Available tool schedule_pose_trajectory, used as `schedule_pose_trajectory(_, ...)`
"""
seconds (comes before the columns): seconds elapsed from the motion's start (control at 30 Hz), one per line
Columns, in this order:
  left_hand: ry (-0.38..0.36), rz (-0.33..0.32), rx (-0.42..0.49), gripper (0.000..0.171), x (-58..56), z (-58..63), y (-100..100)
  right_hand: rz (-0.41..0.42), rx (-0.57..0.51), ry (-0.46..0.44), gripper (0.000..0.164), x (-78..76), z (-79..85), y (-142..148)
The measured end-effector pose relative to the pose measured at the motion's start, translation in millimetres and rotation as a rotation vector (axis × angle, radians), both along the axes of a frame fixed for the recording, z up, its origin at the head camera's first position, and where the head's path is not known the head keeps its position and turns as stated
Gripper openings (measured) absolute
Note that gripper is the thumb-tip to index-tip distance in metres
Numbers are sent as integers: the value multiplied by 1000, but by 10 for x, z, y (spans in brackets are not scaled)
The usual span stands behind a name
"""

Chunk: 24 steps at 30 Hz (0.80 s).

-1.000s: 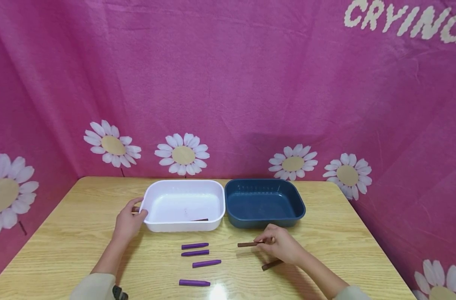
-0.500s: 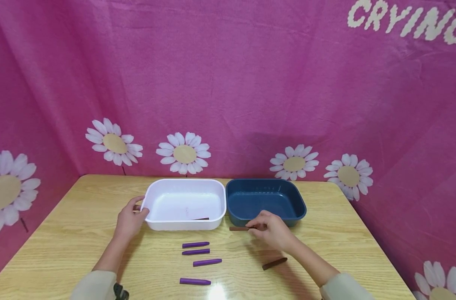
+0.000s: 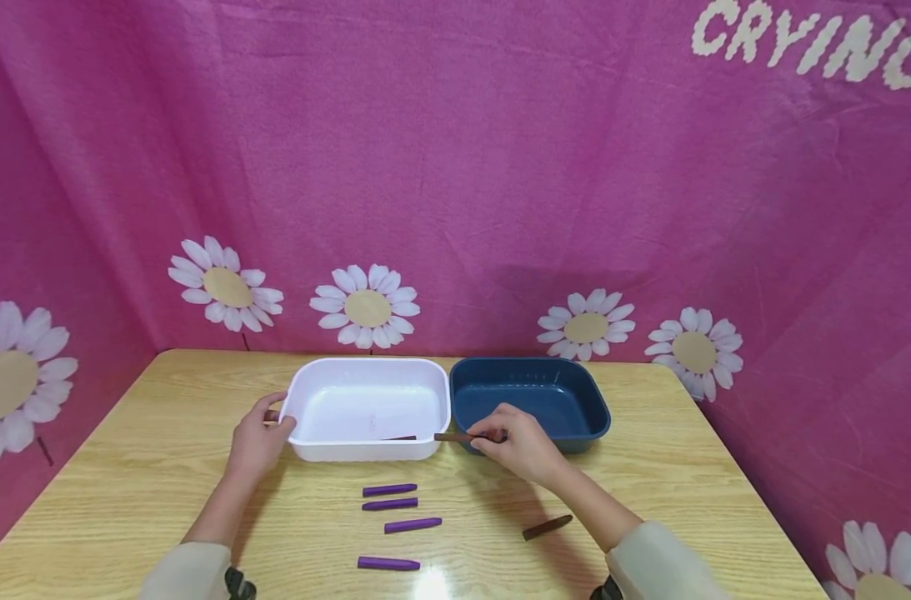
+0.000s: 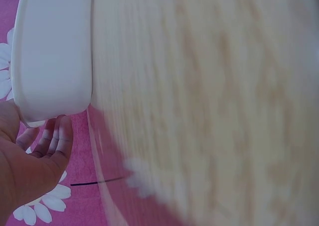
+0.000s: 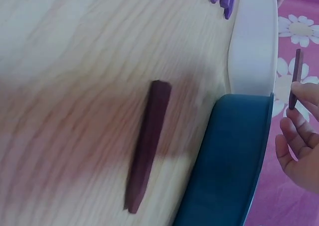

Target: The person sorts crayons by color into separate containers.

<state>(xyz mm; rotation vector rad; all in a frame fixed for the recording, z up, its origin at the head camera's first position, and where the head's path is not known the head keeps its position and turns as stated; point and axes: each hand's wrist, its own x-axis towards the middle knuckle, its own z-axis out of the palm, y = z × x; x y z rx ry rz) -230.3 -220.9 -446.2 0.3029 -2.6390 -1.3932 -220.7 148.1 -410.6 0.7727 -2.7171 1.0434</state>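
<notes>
My left hand (image 3: 258, 437) grips the left rim of the white plastic bin (image 3: 365, 452), thumb over the edge and fingers outside, as the left wrist view also shows. My right hand (image 3: 518, 446) pinches a brown crayon (image 3: 452, 437) between thumb and fingertips. The crayon points left, its free end overlapping the white bin's front right corner in the head view. Below the hand is the dark blue bin (image 3: 530, 408). Another brown crayon (image 3: 402, 438) lies inside the white bin, partly hidden by its front wall. On the table near the right forearm lies one more brown crayon (image 5: 148, 146).
Several purple crayons (image 3: 413, 525) lie on the wooden table (image 3: 290, 542) in front of the white bin. Both bins stand side by side near the back edge. Behind the table hangs a pink cloth (image 3: 455, 183) with white daisies.
My right hand has carried the brown crayon up and left from the table to the gap between the bins' front corners. The left hand has stayed on the white bin.
</notes>
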Motion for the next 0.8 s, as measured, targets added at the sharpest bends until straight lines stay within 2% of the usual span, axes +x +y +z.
schedule_pose_trajectory(0.57,-14,-6,3,52,-14,-19,-12,-25,15,-1,12,-162,44,-313)
schedule_pose_trajectory(0.8,8,-11,-5,52,-22,-26,-21,-36,41,-16,11,-200,61,-434)
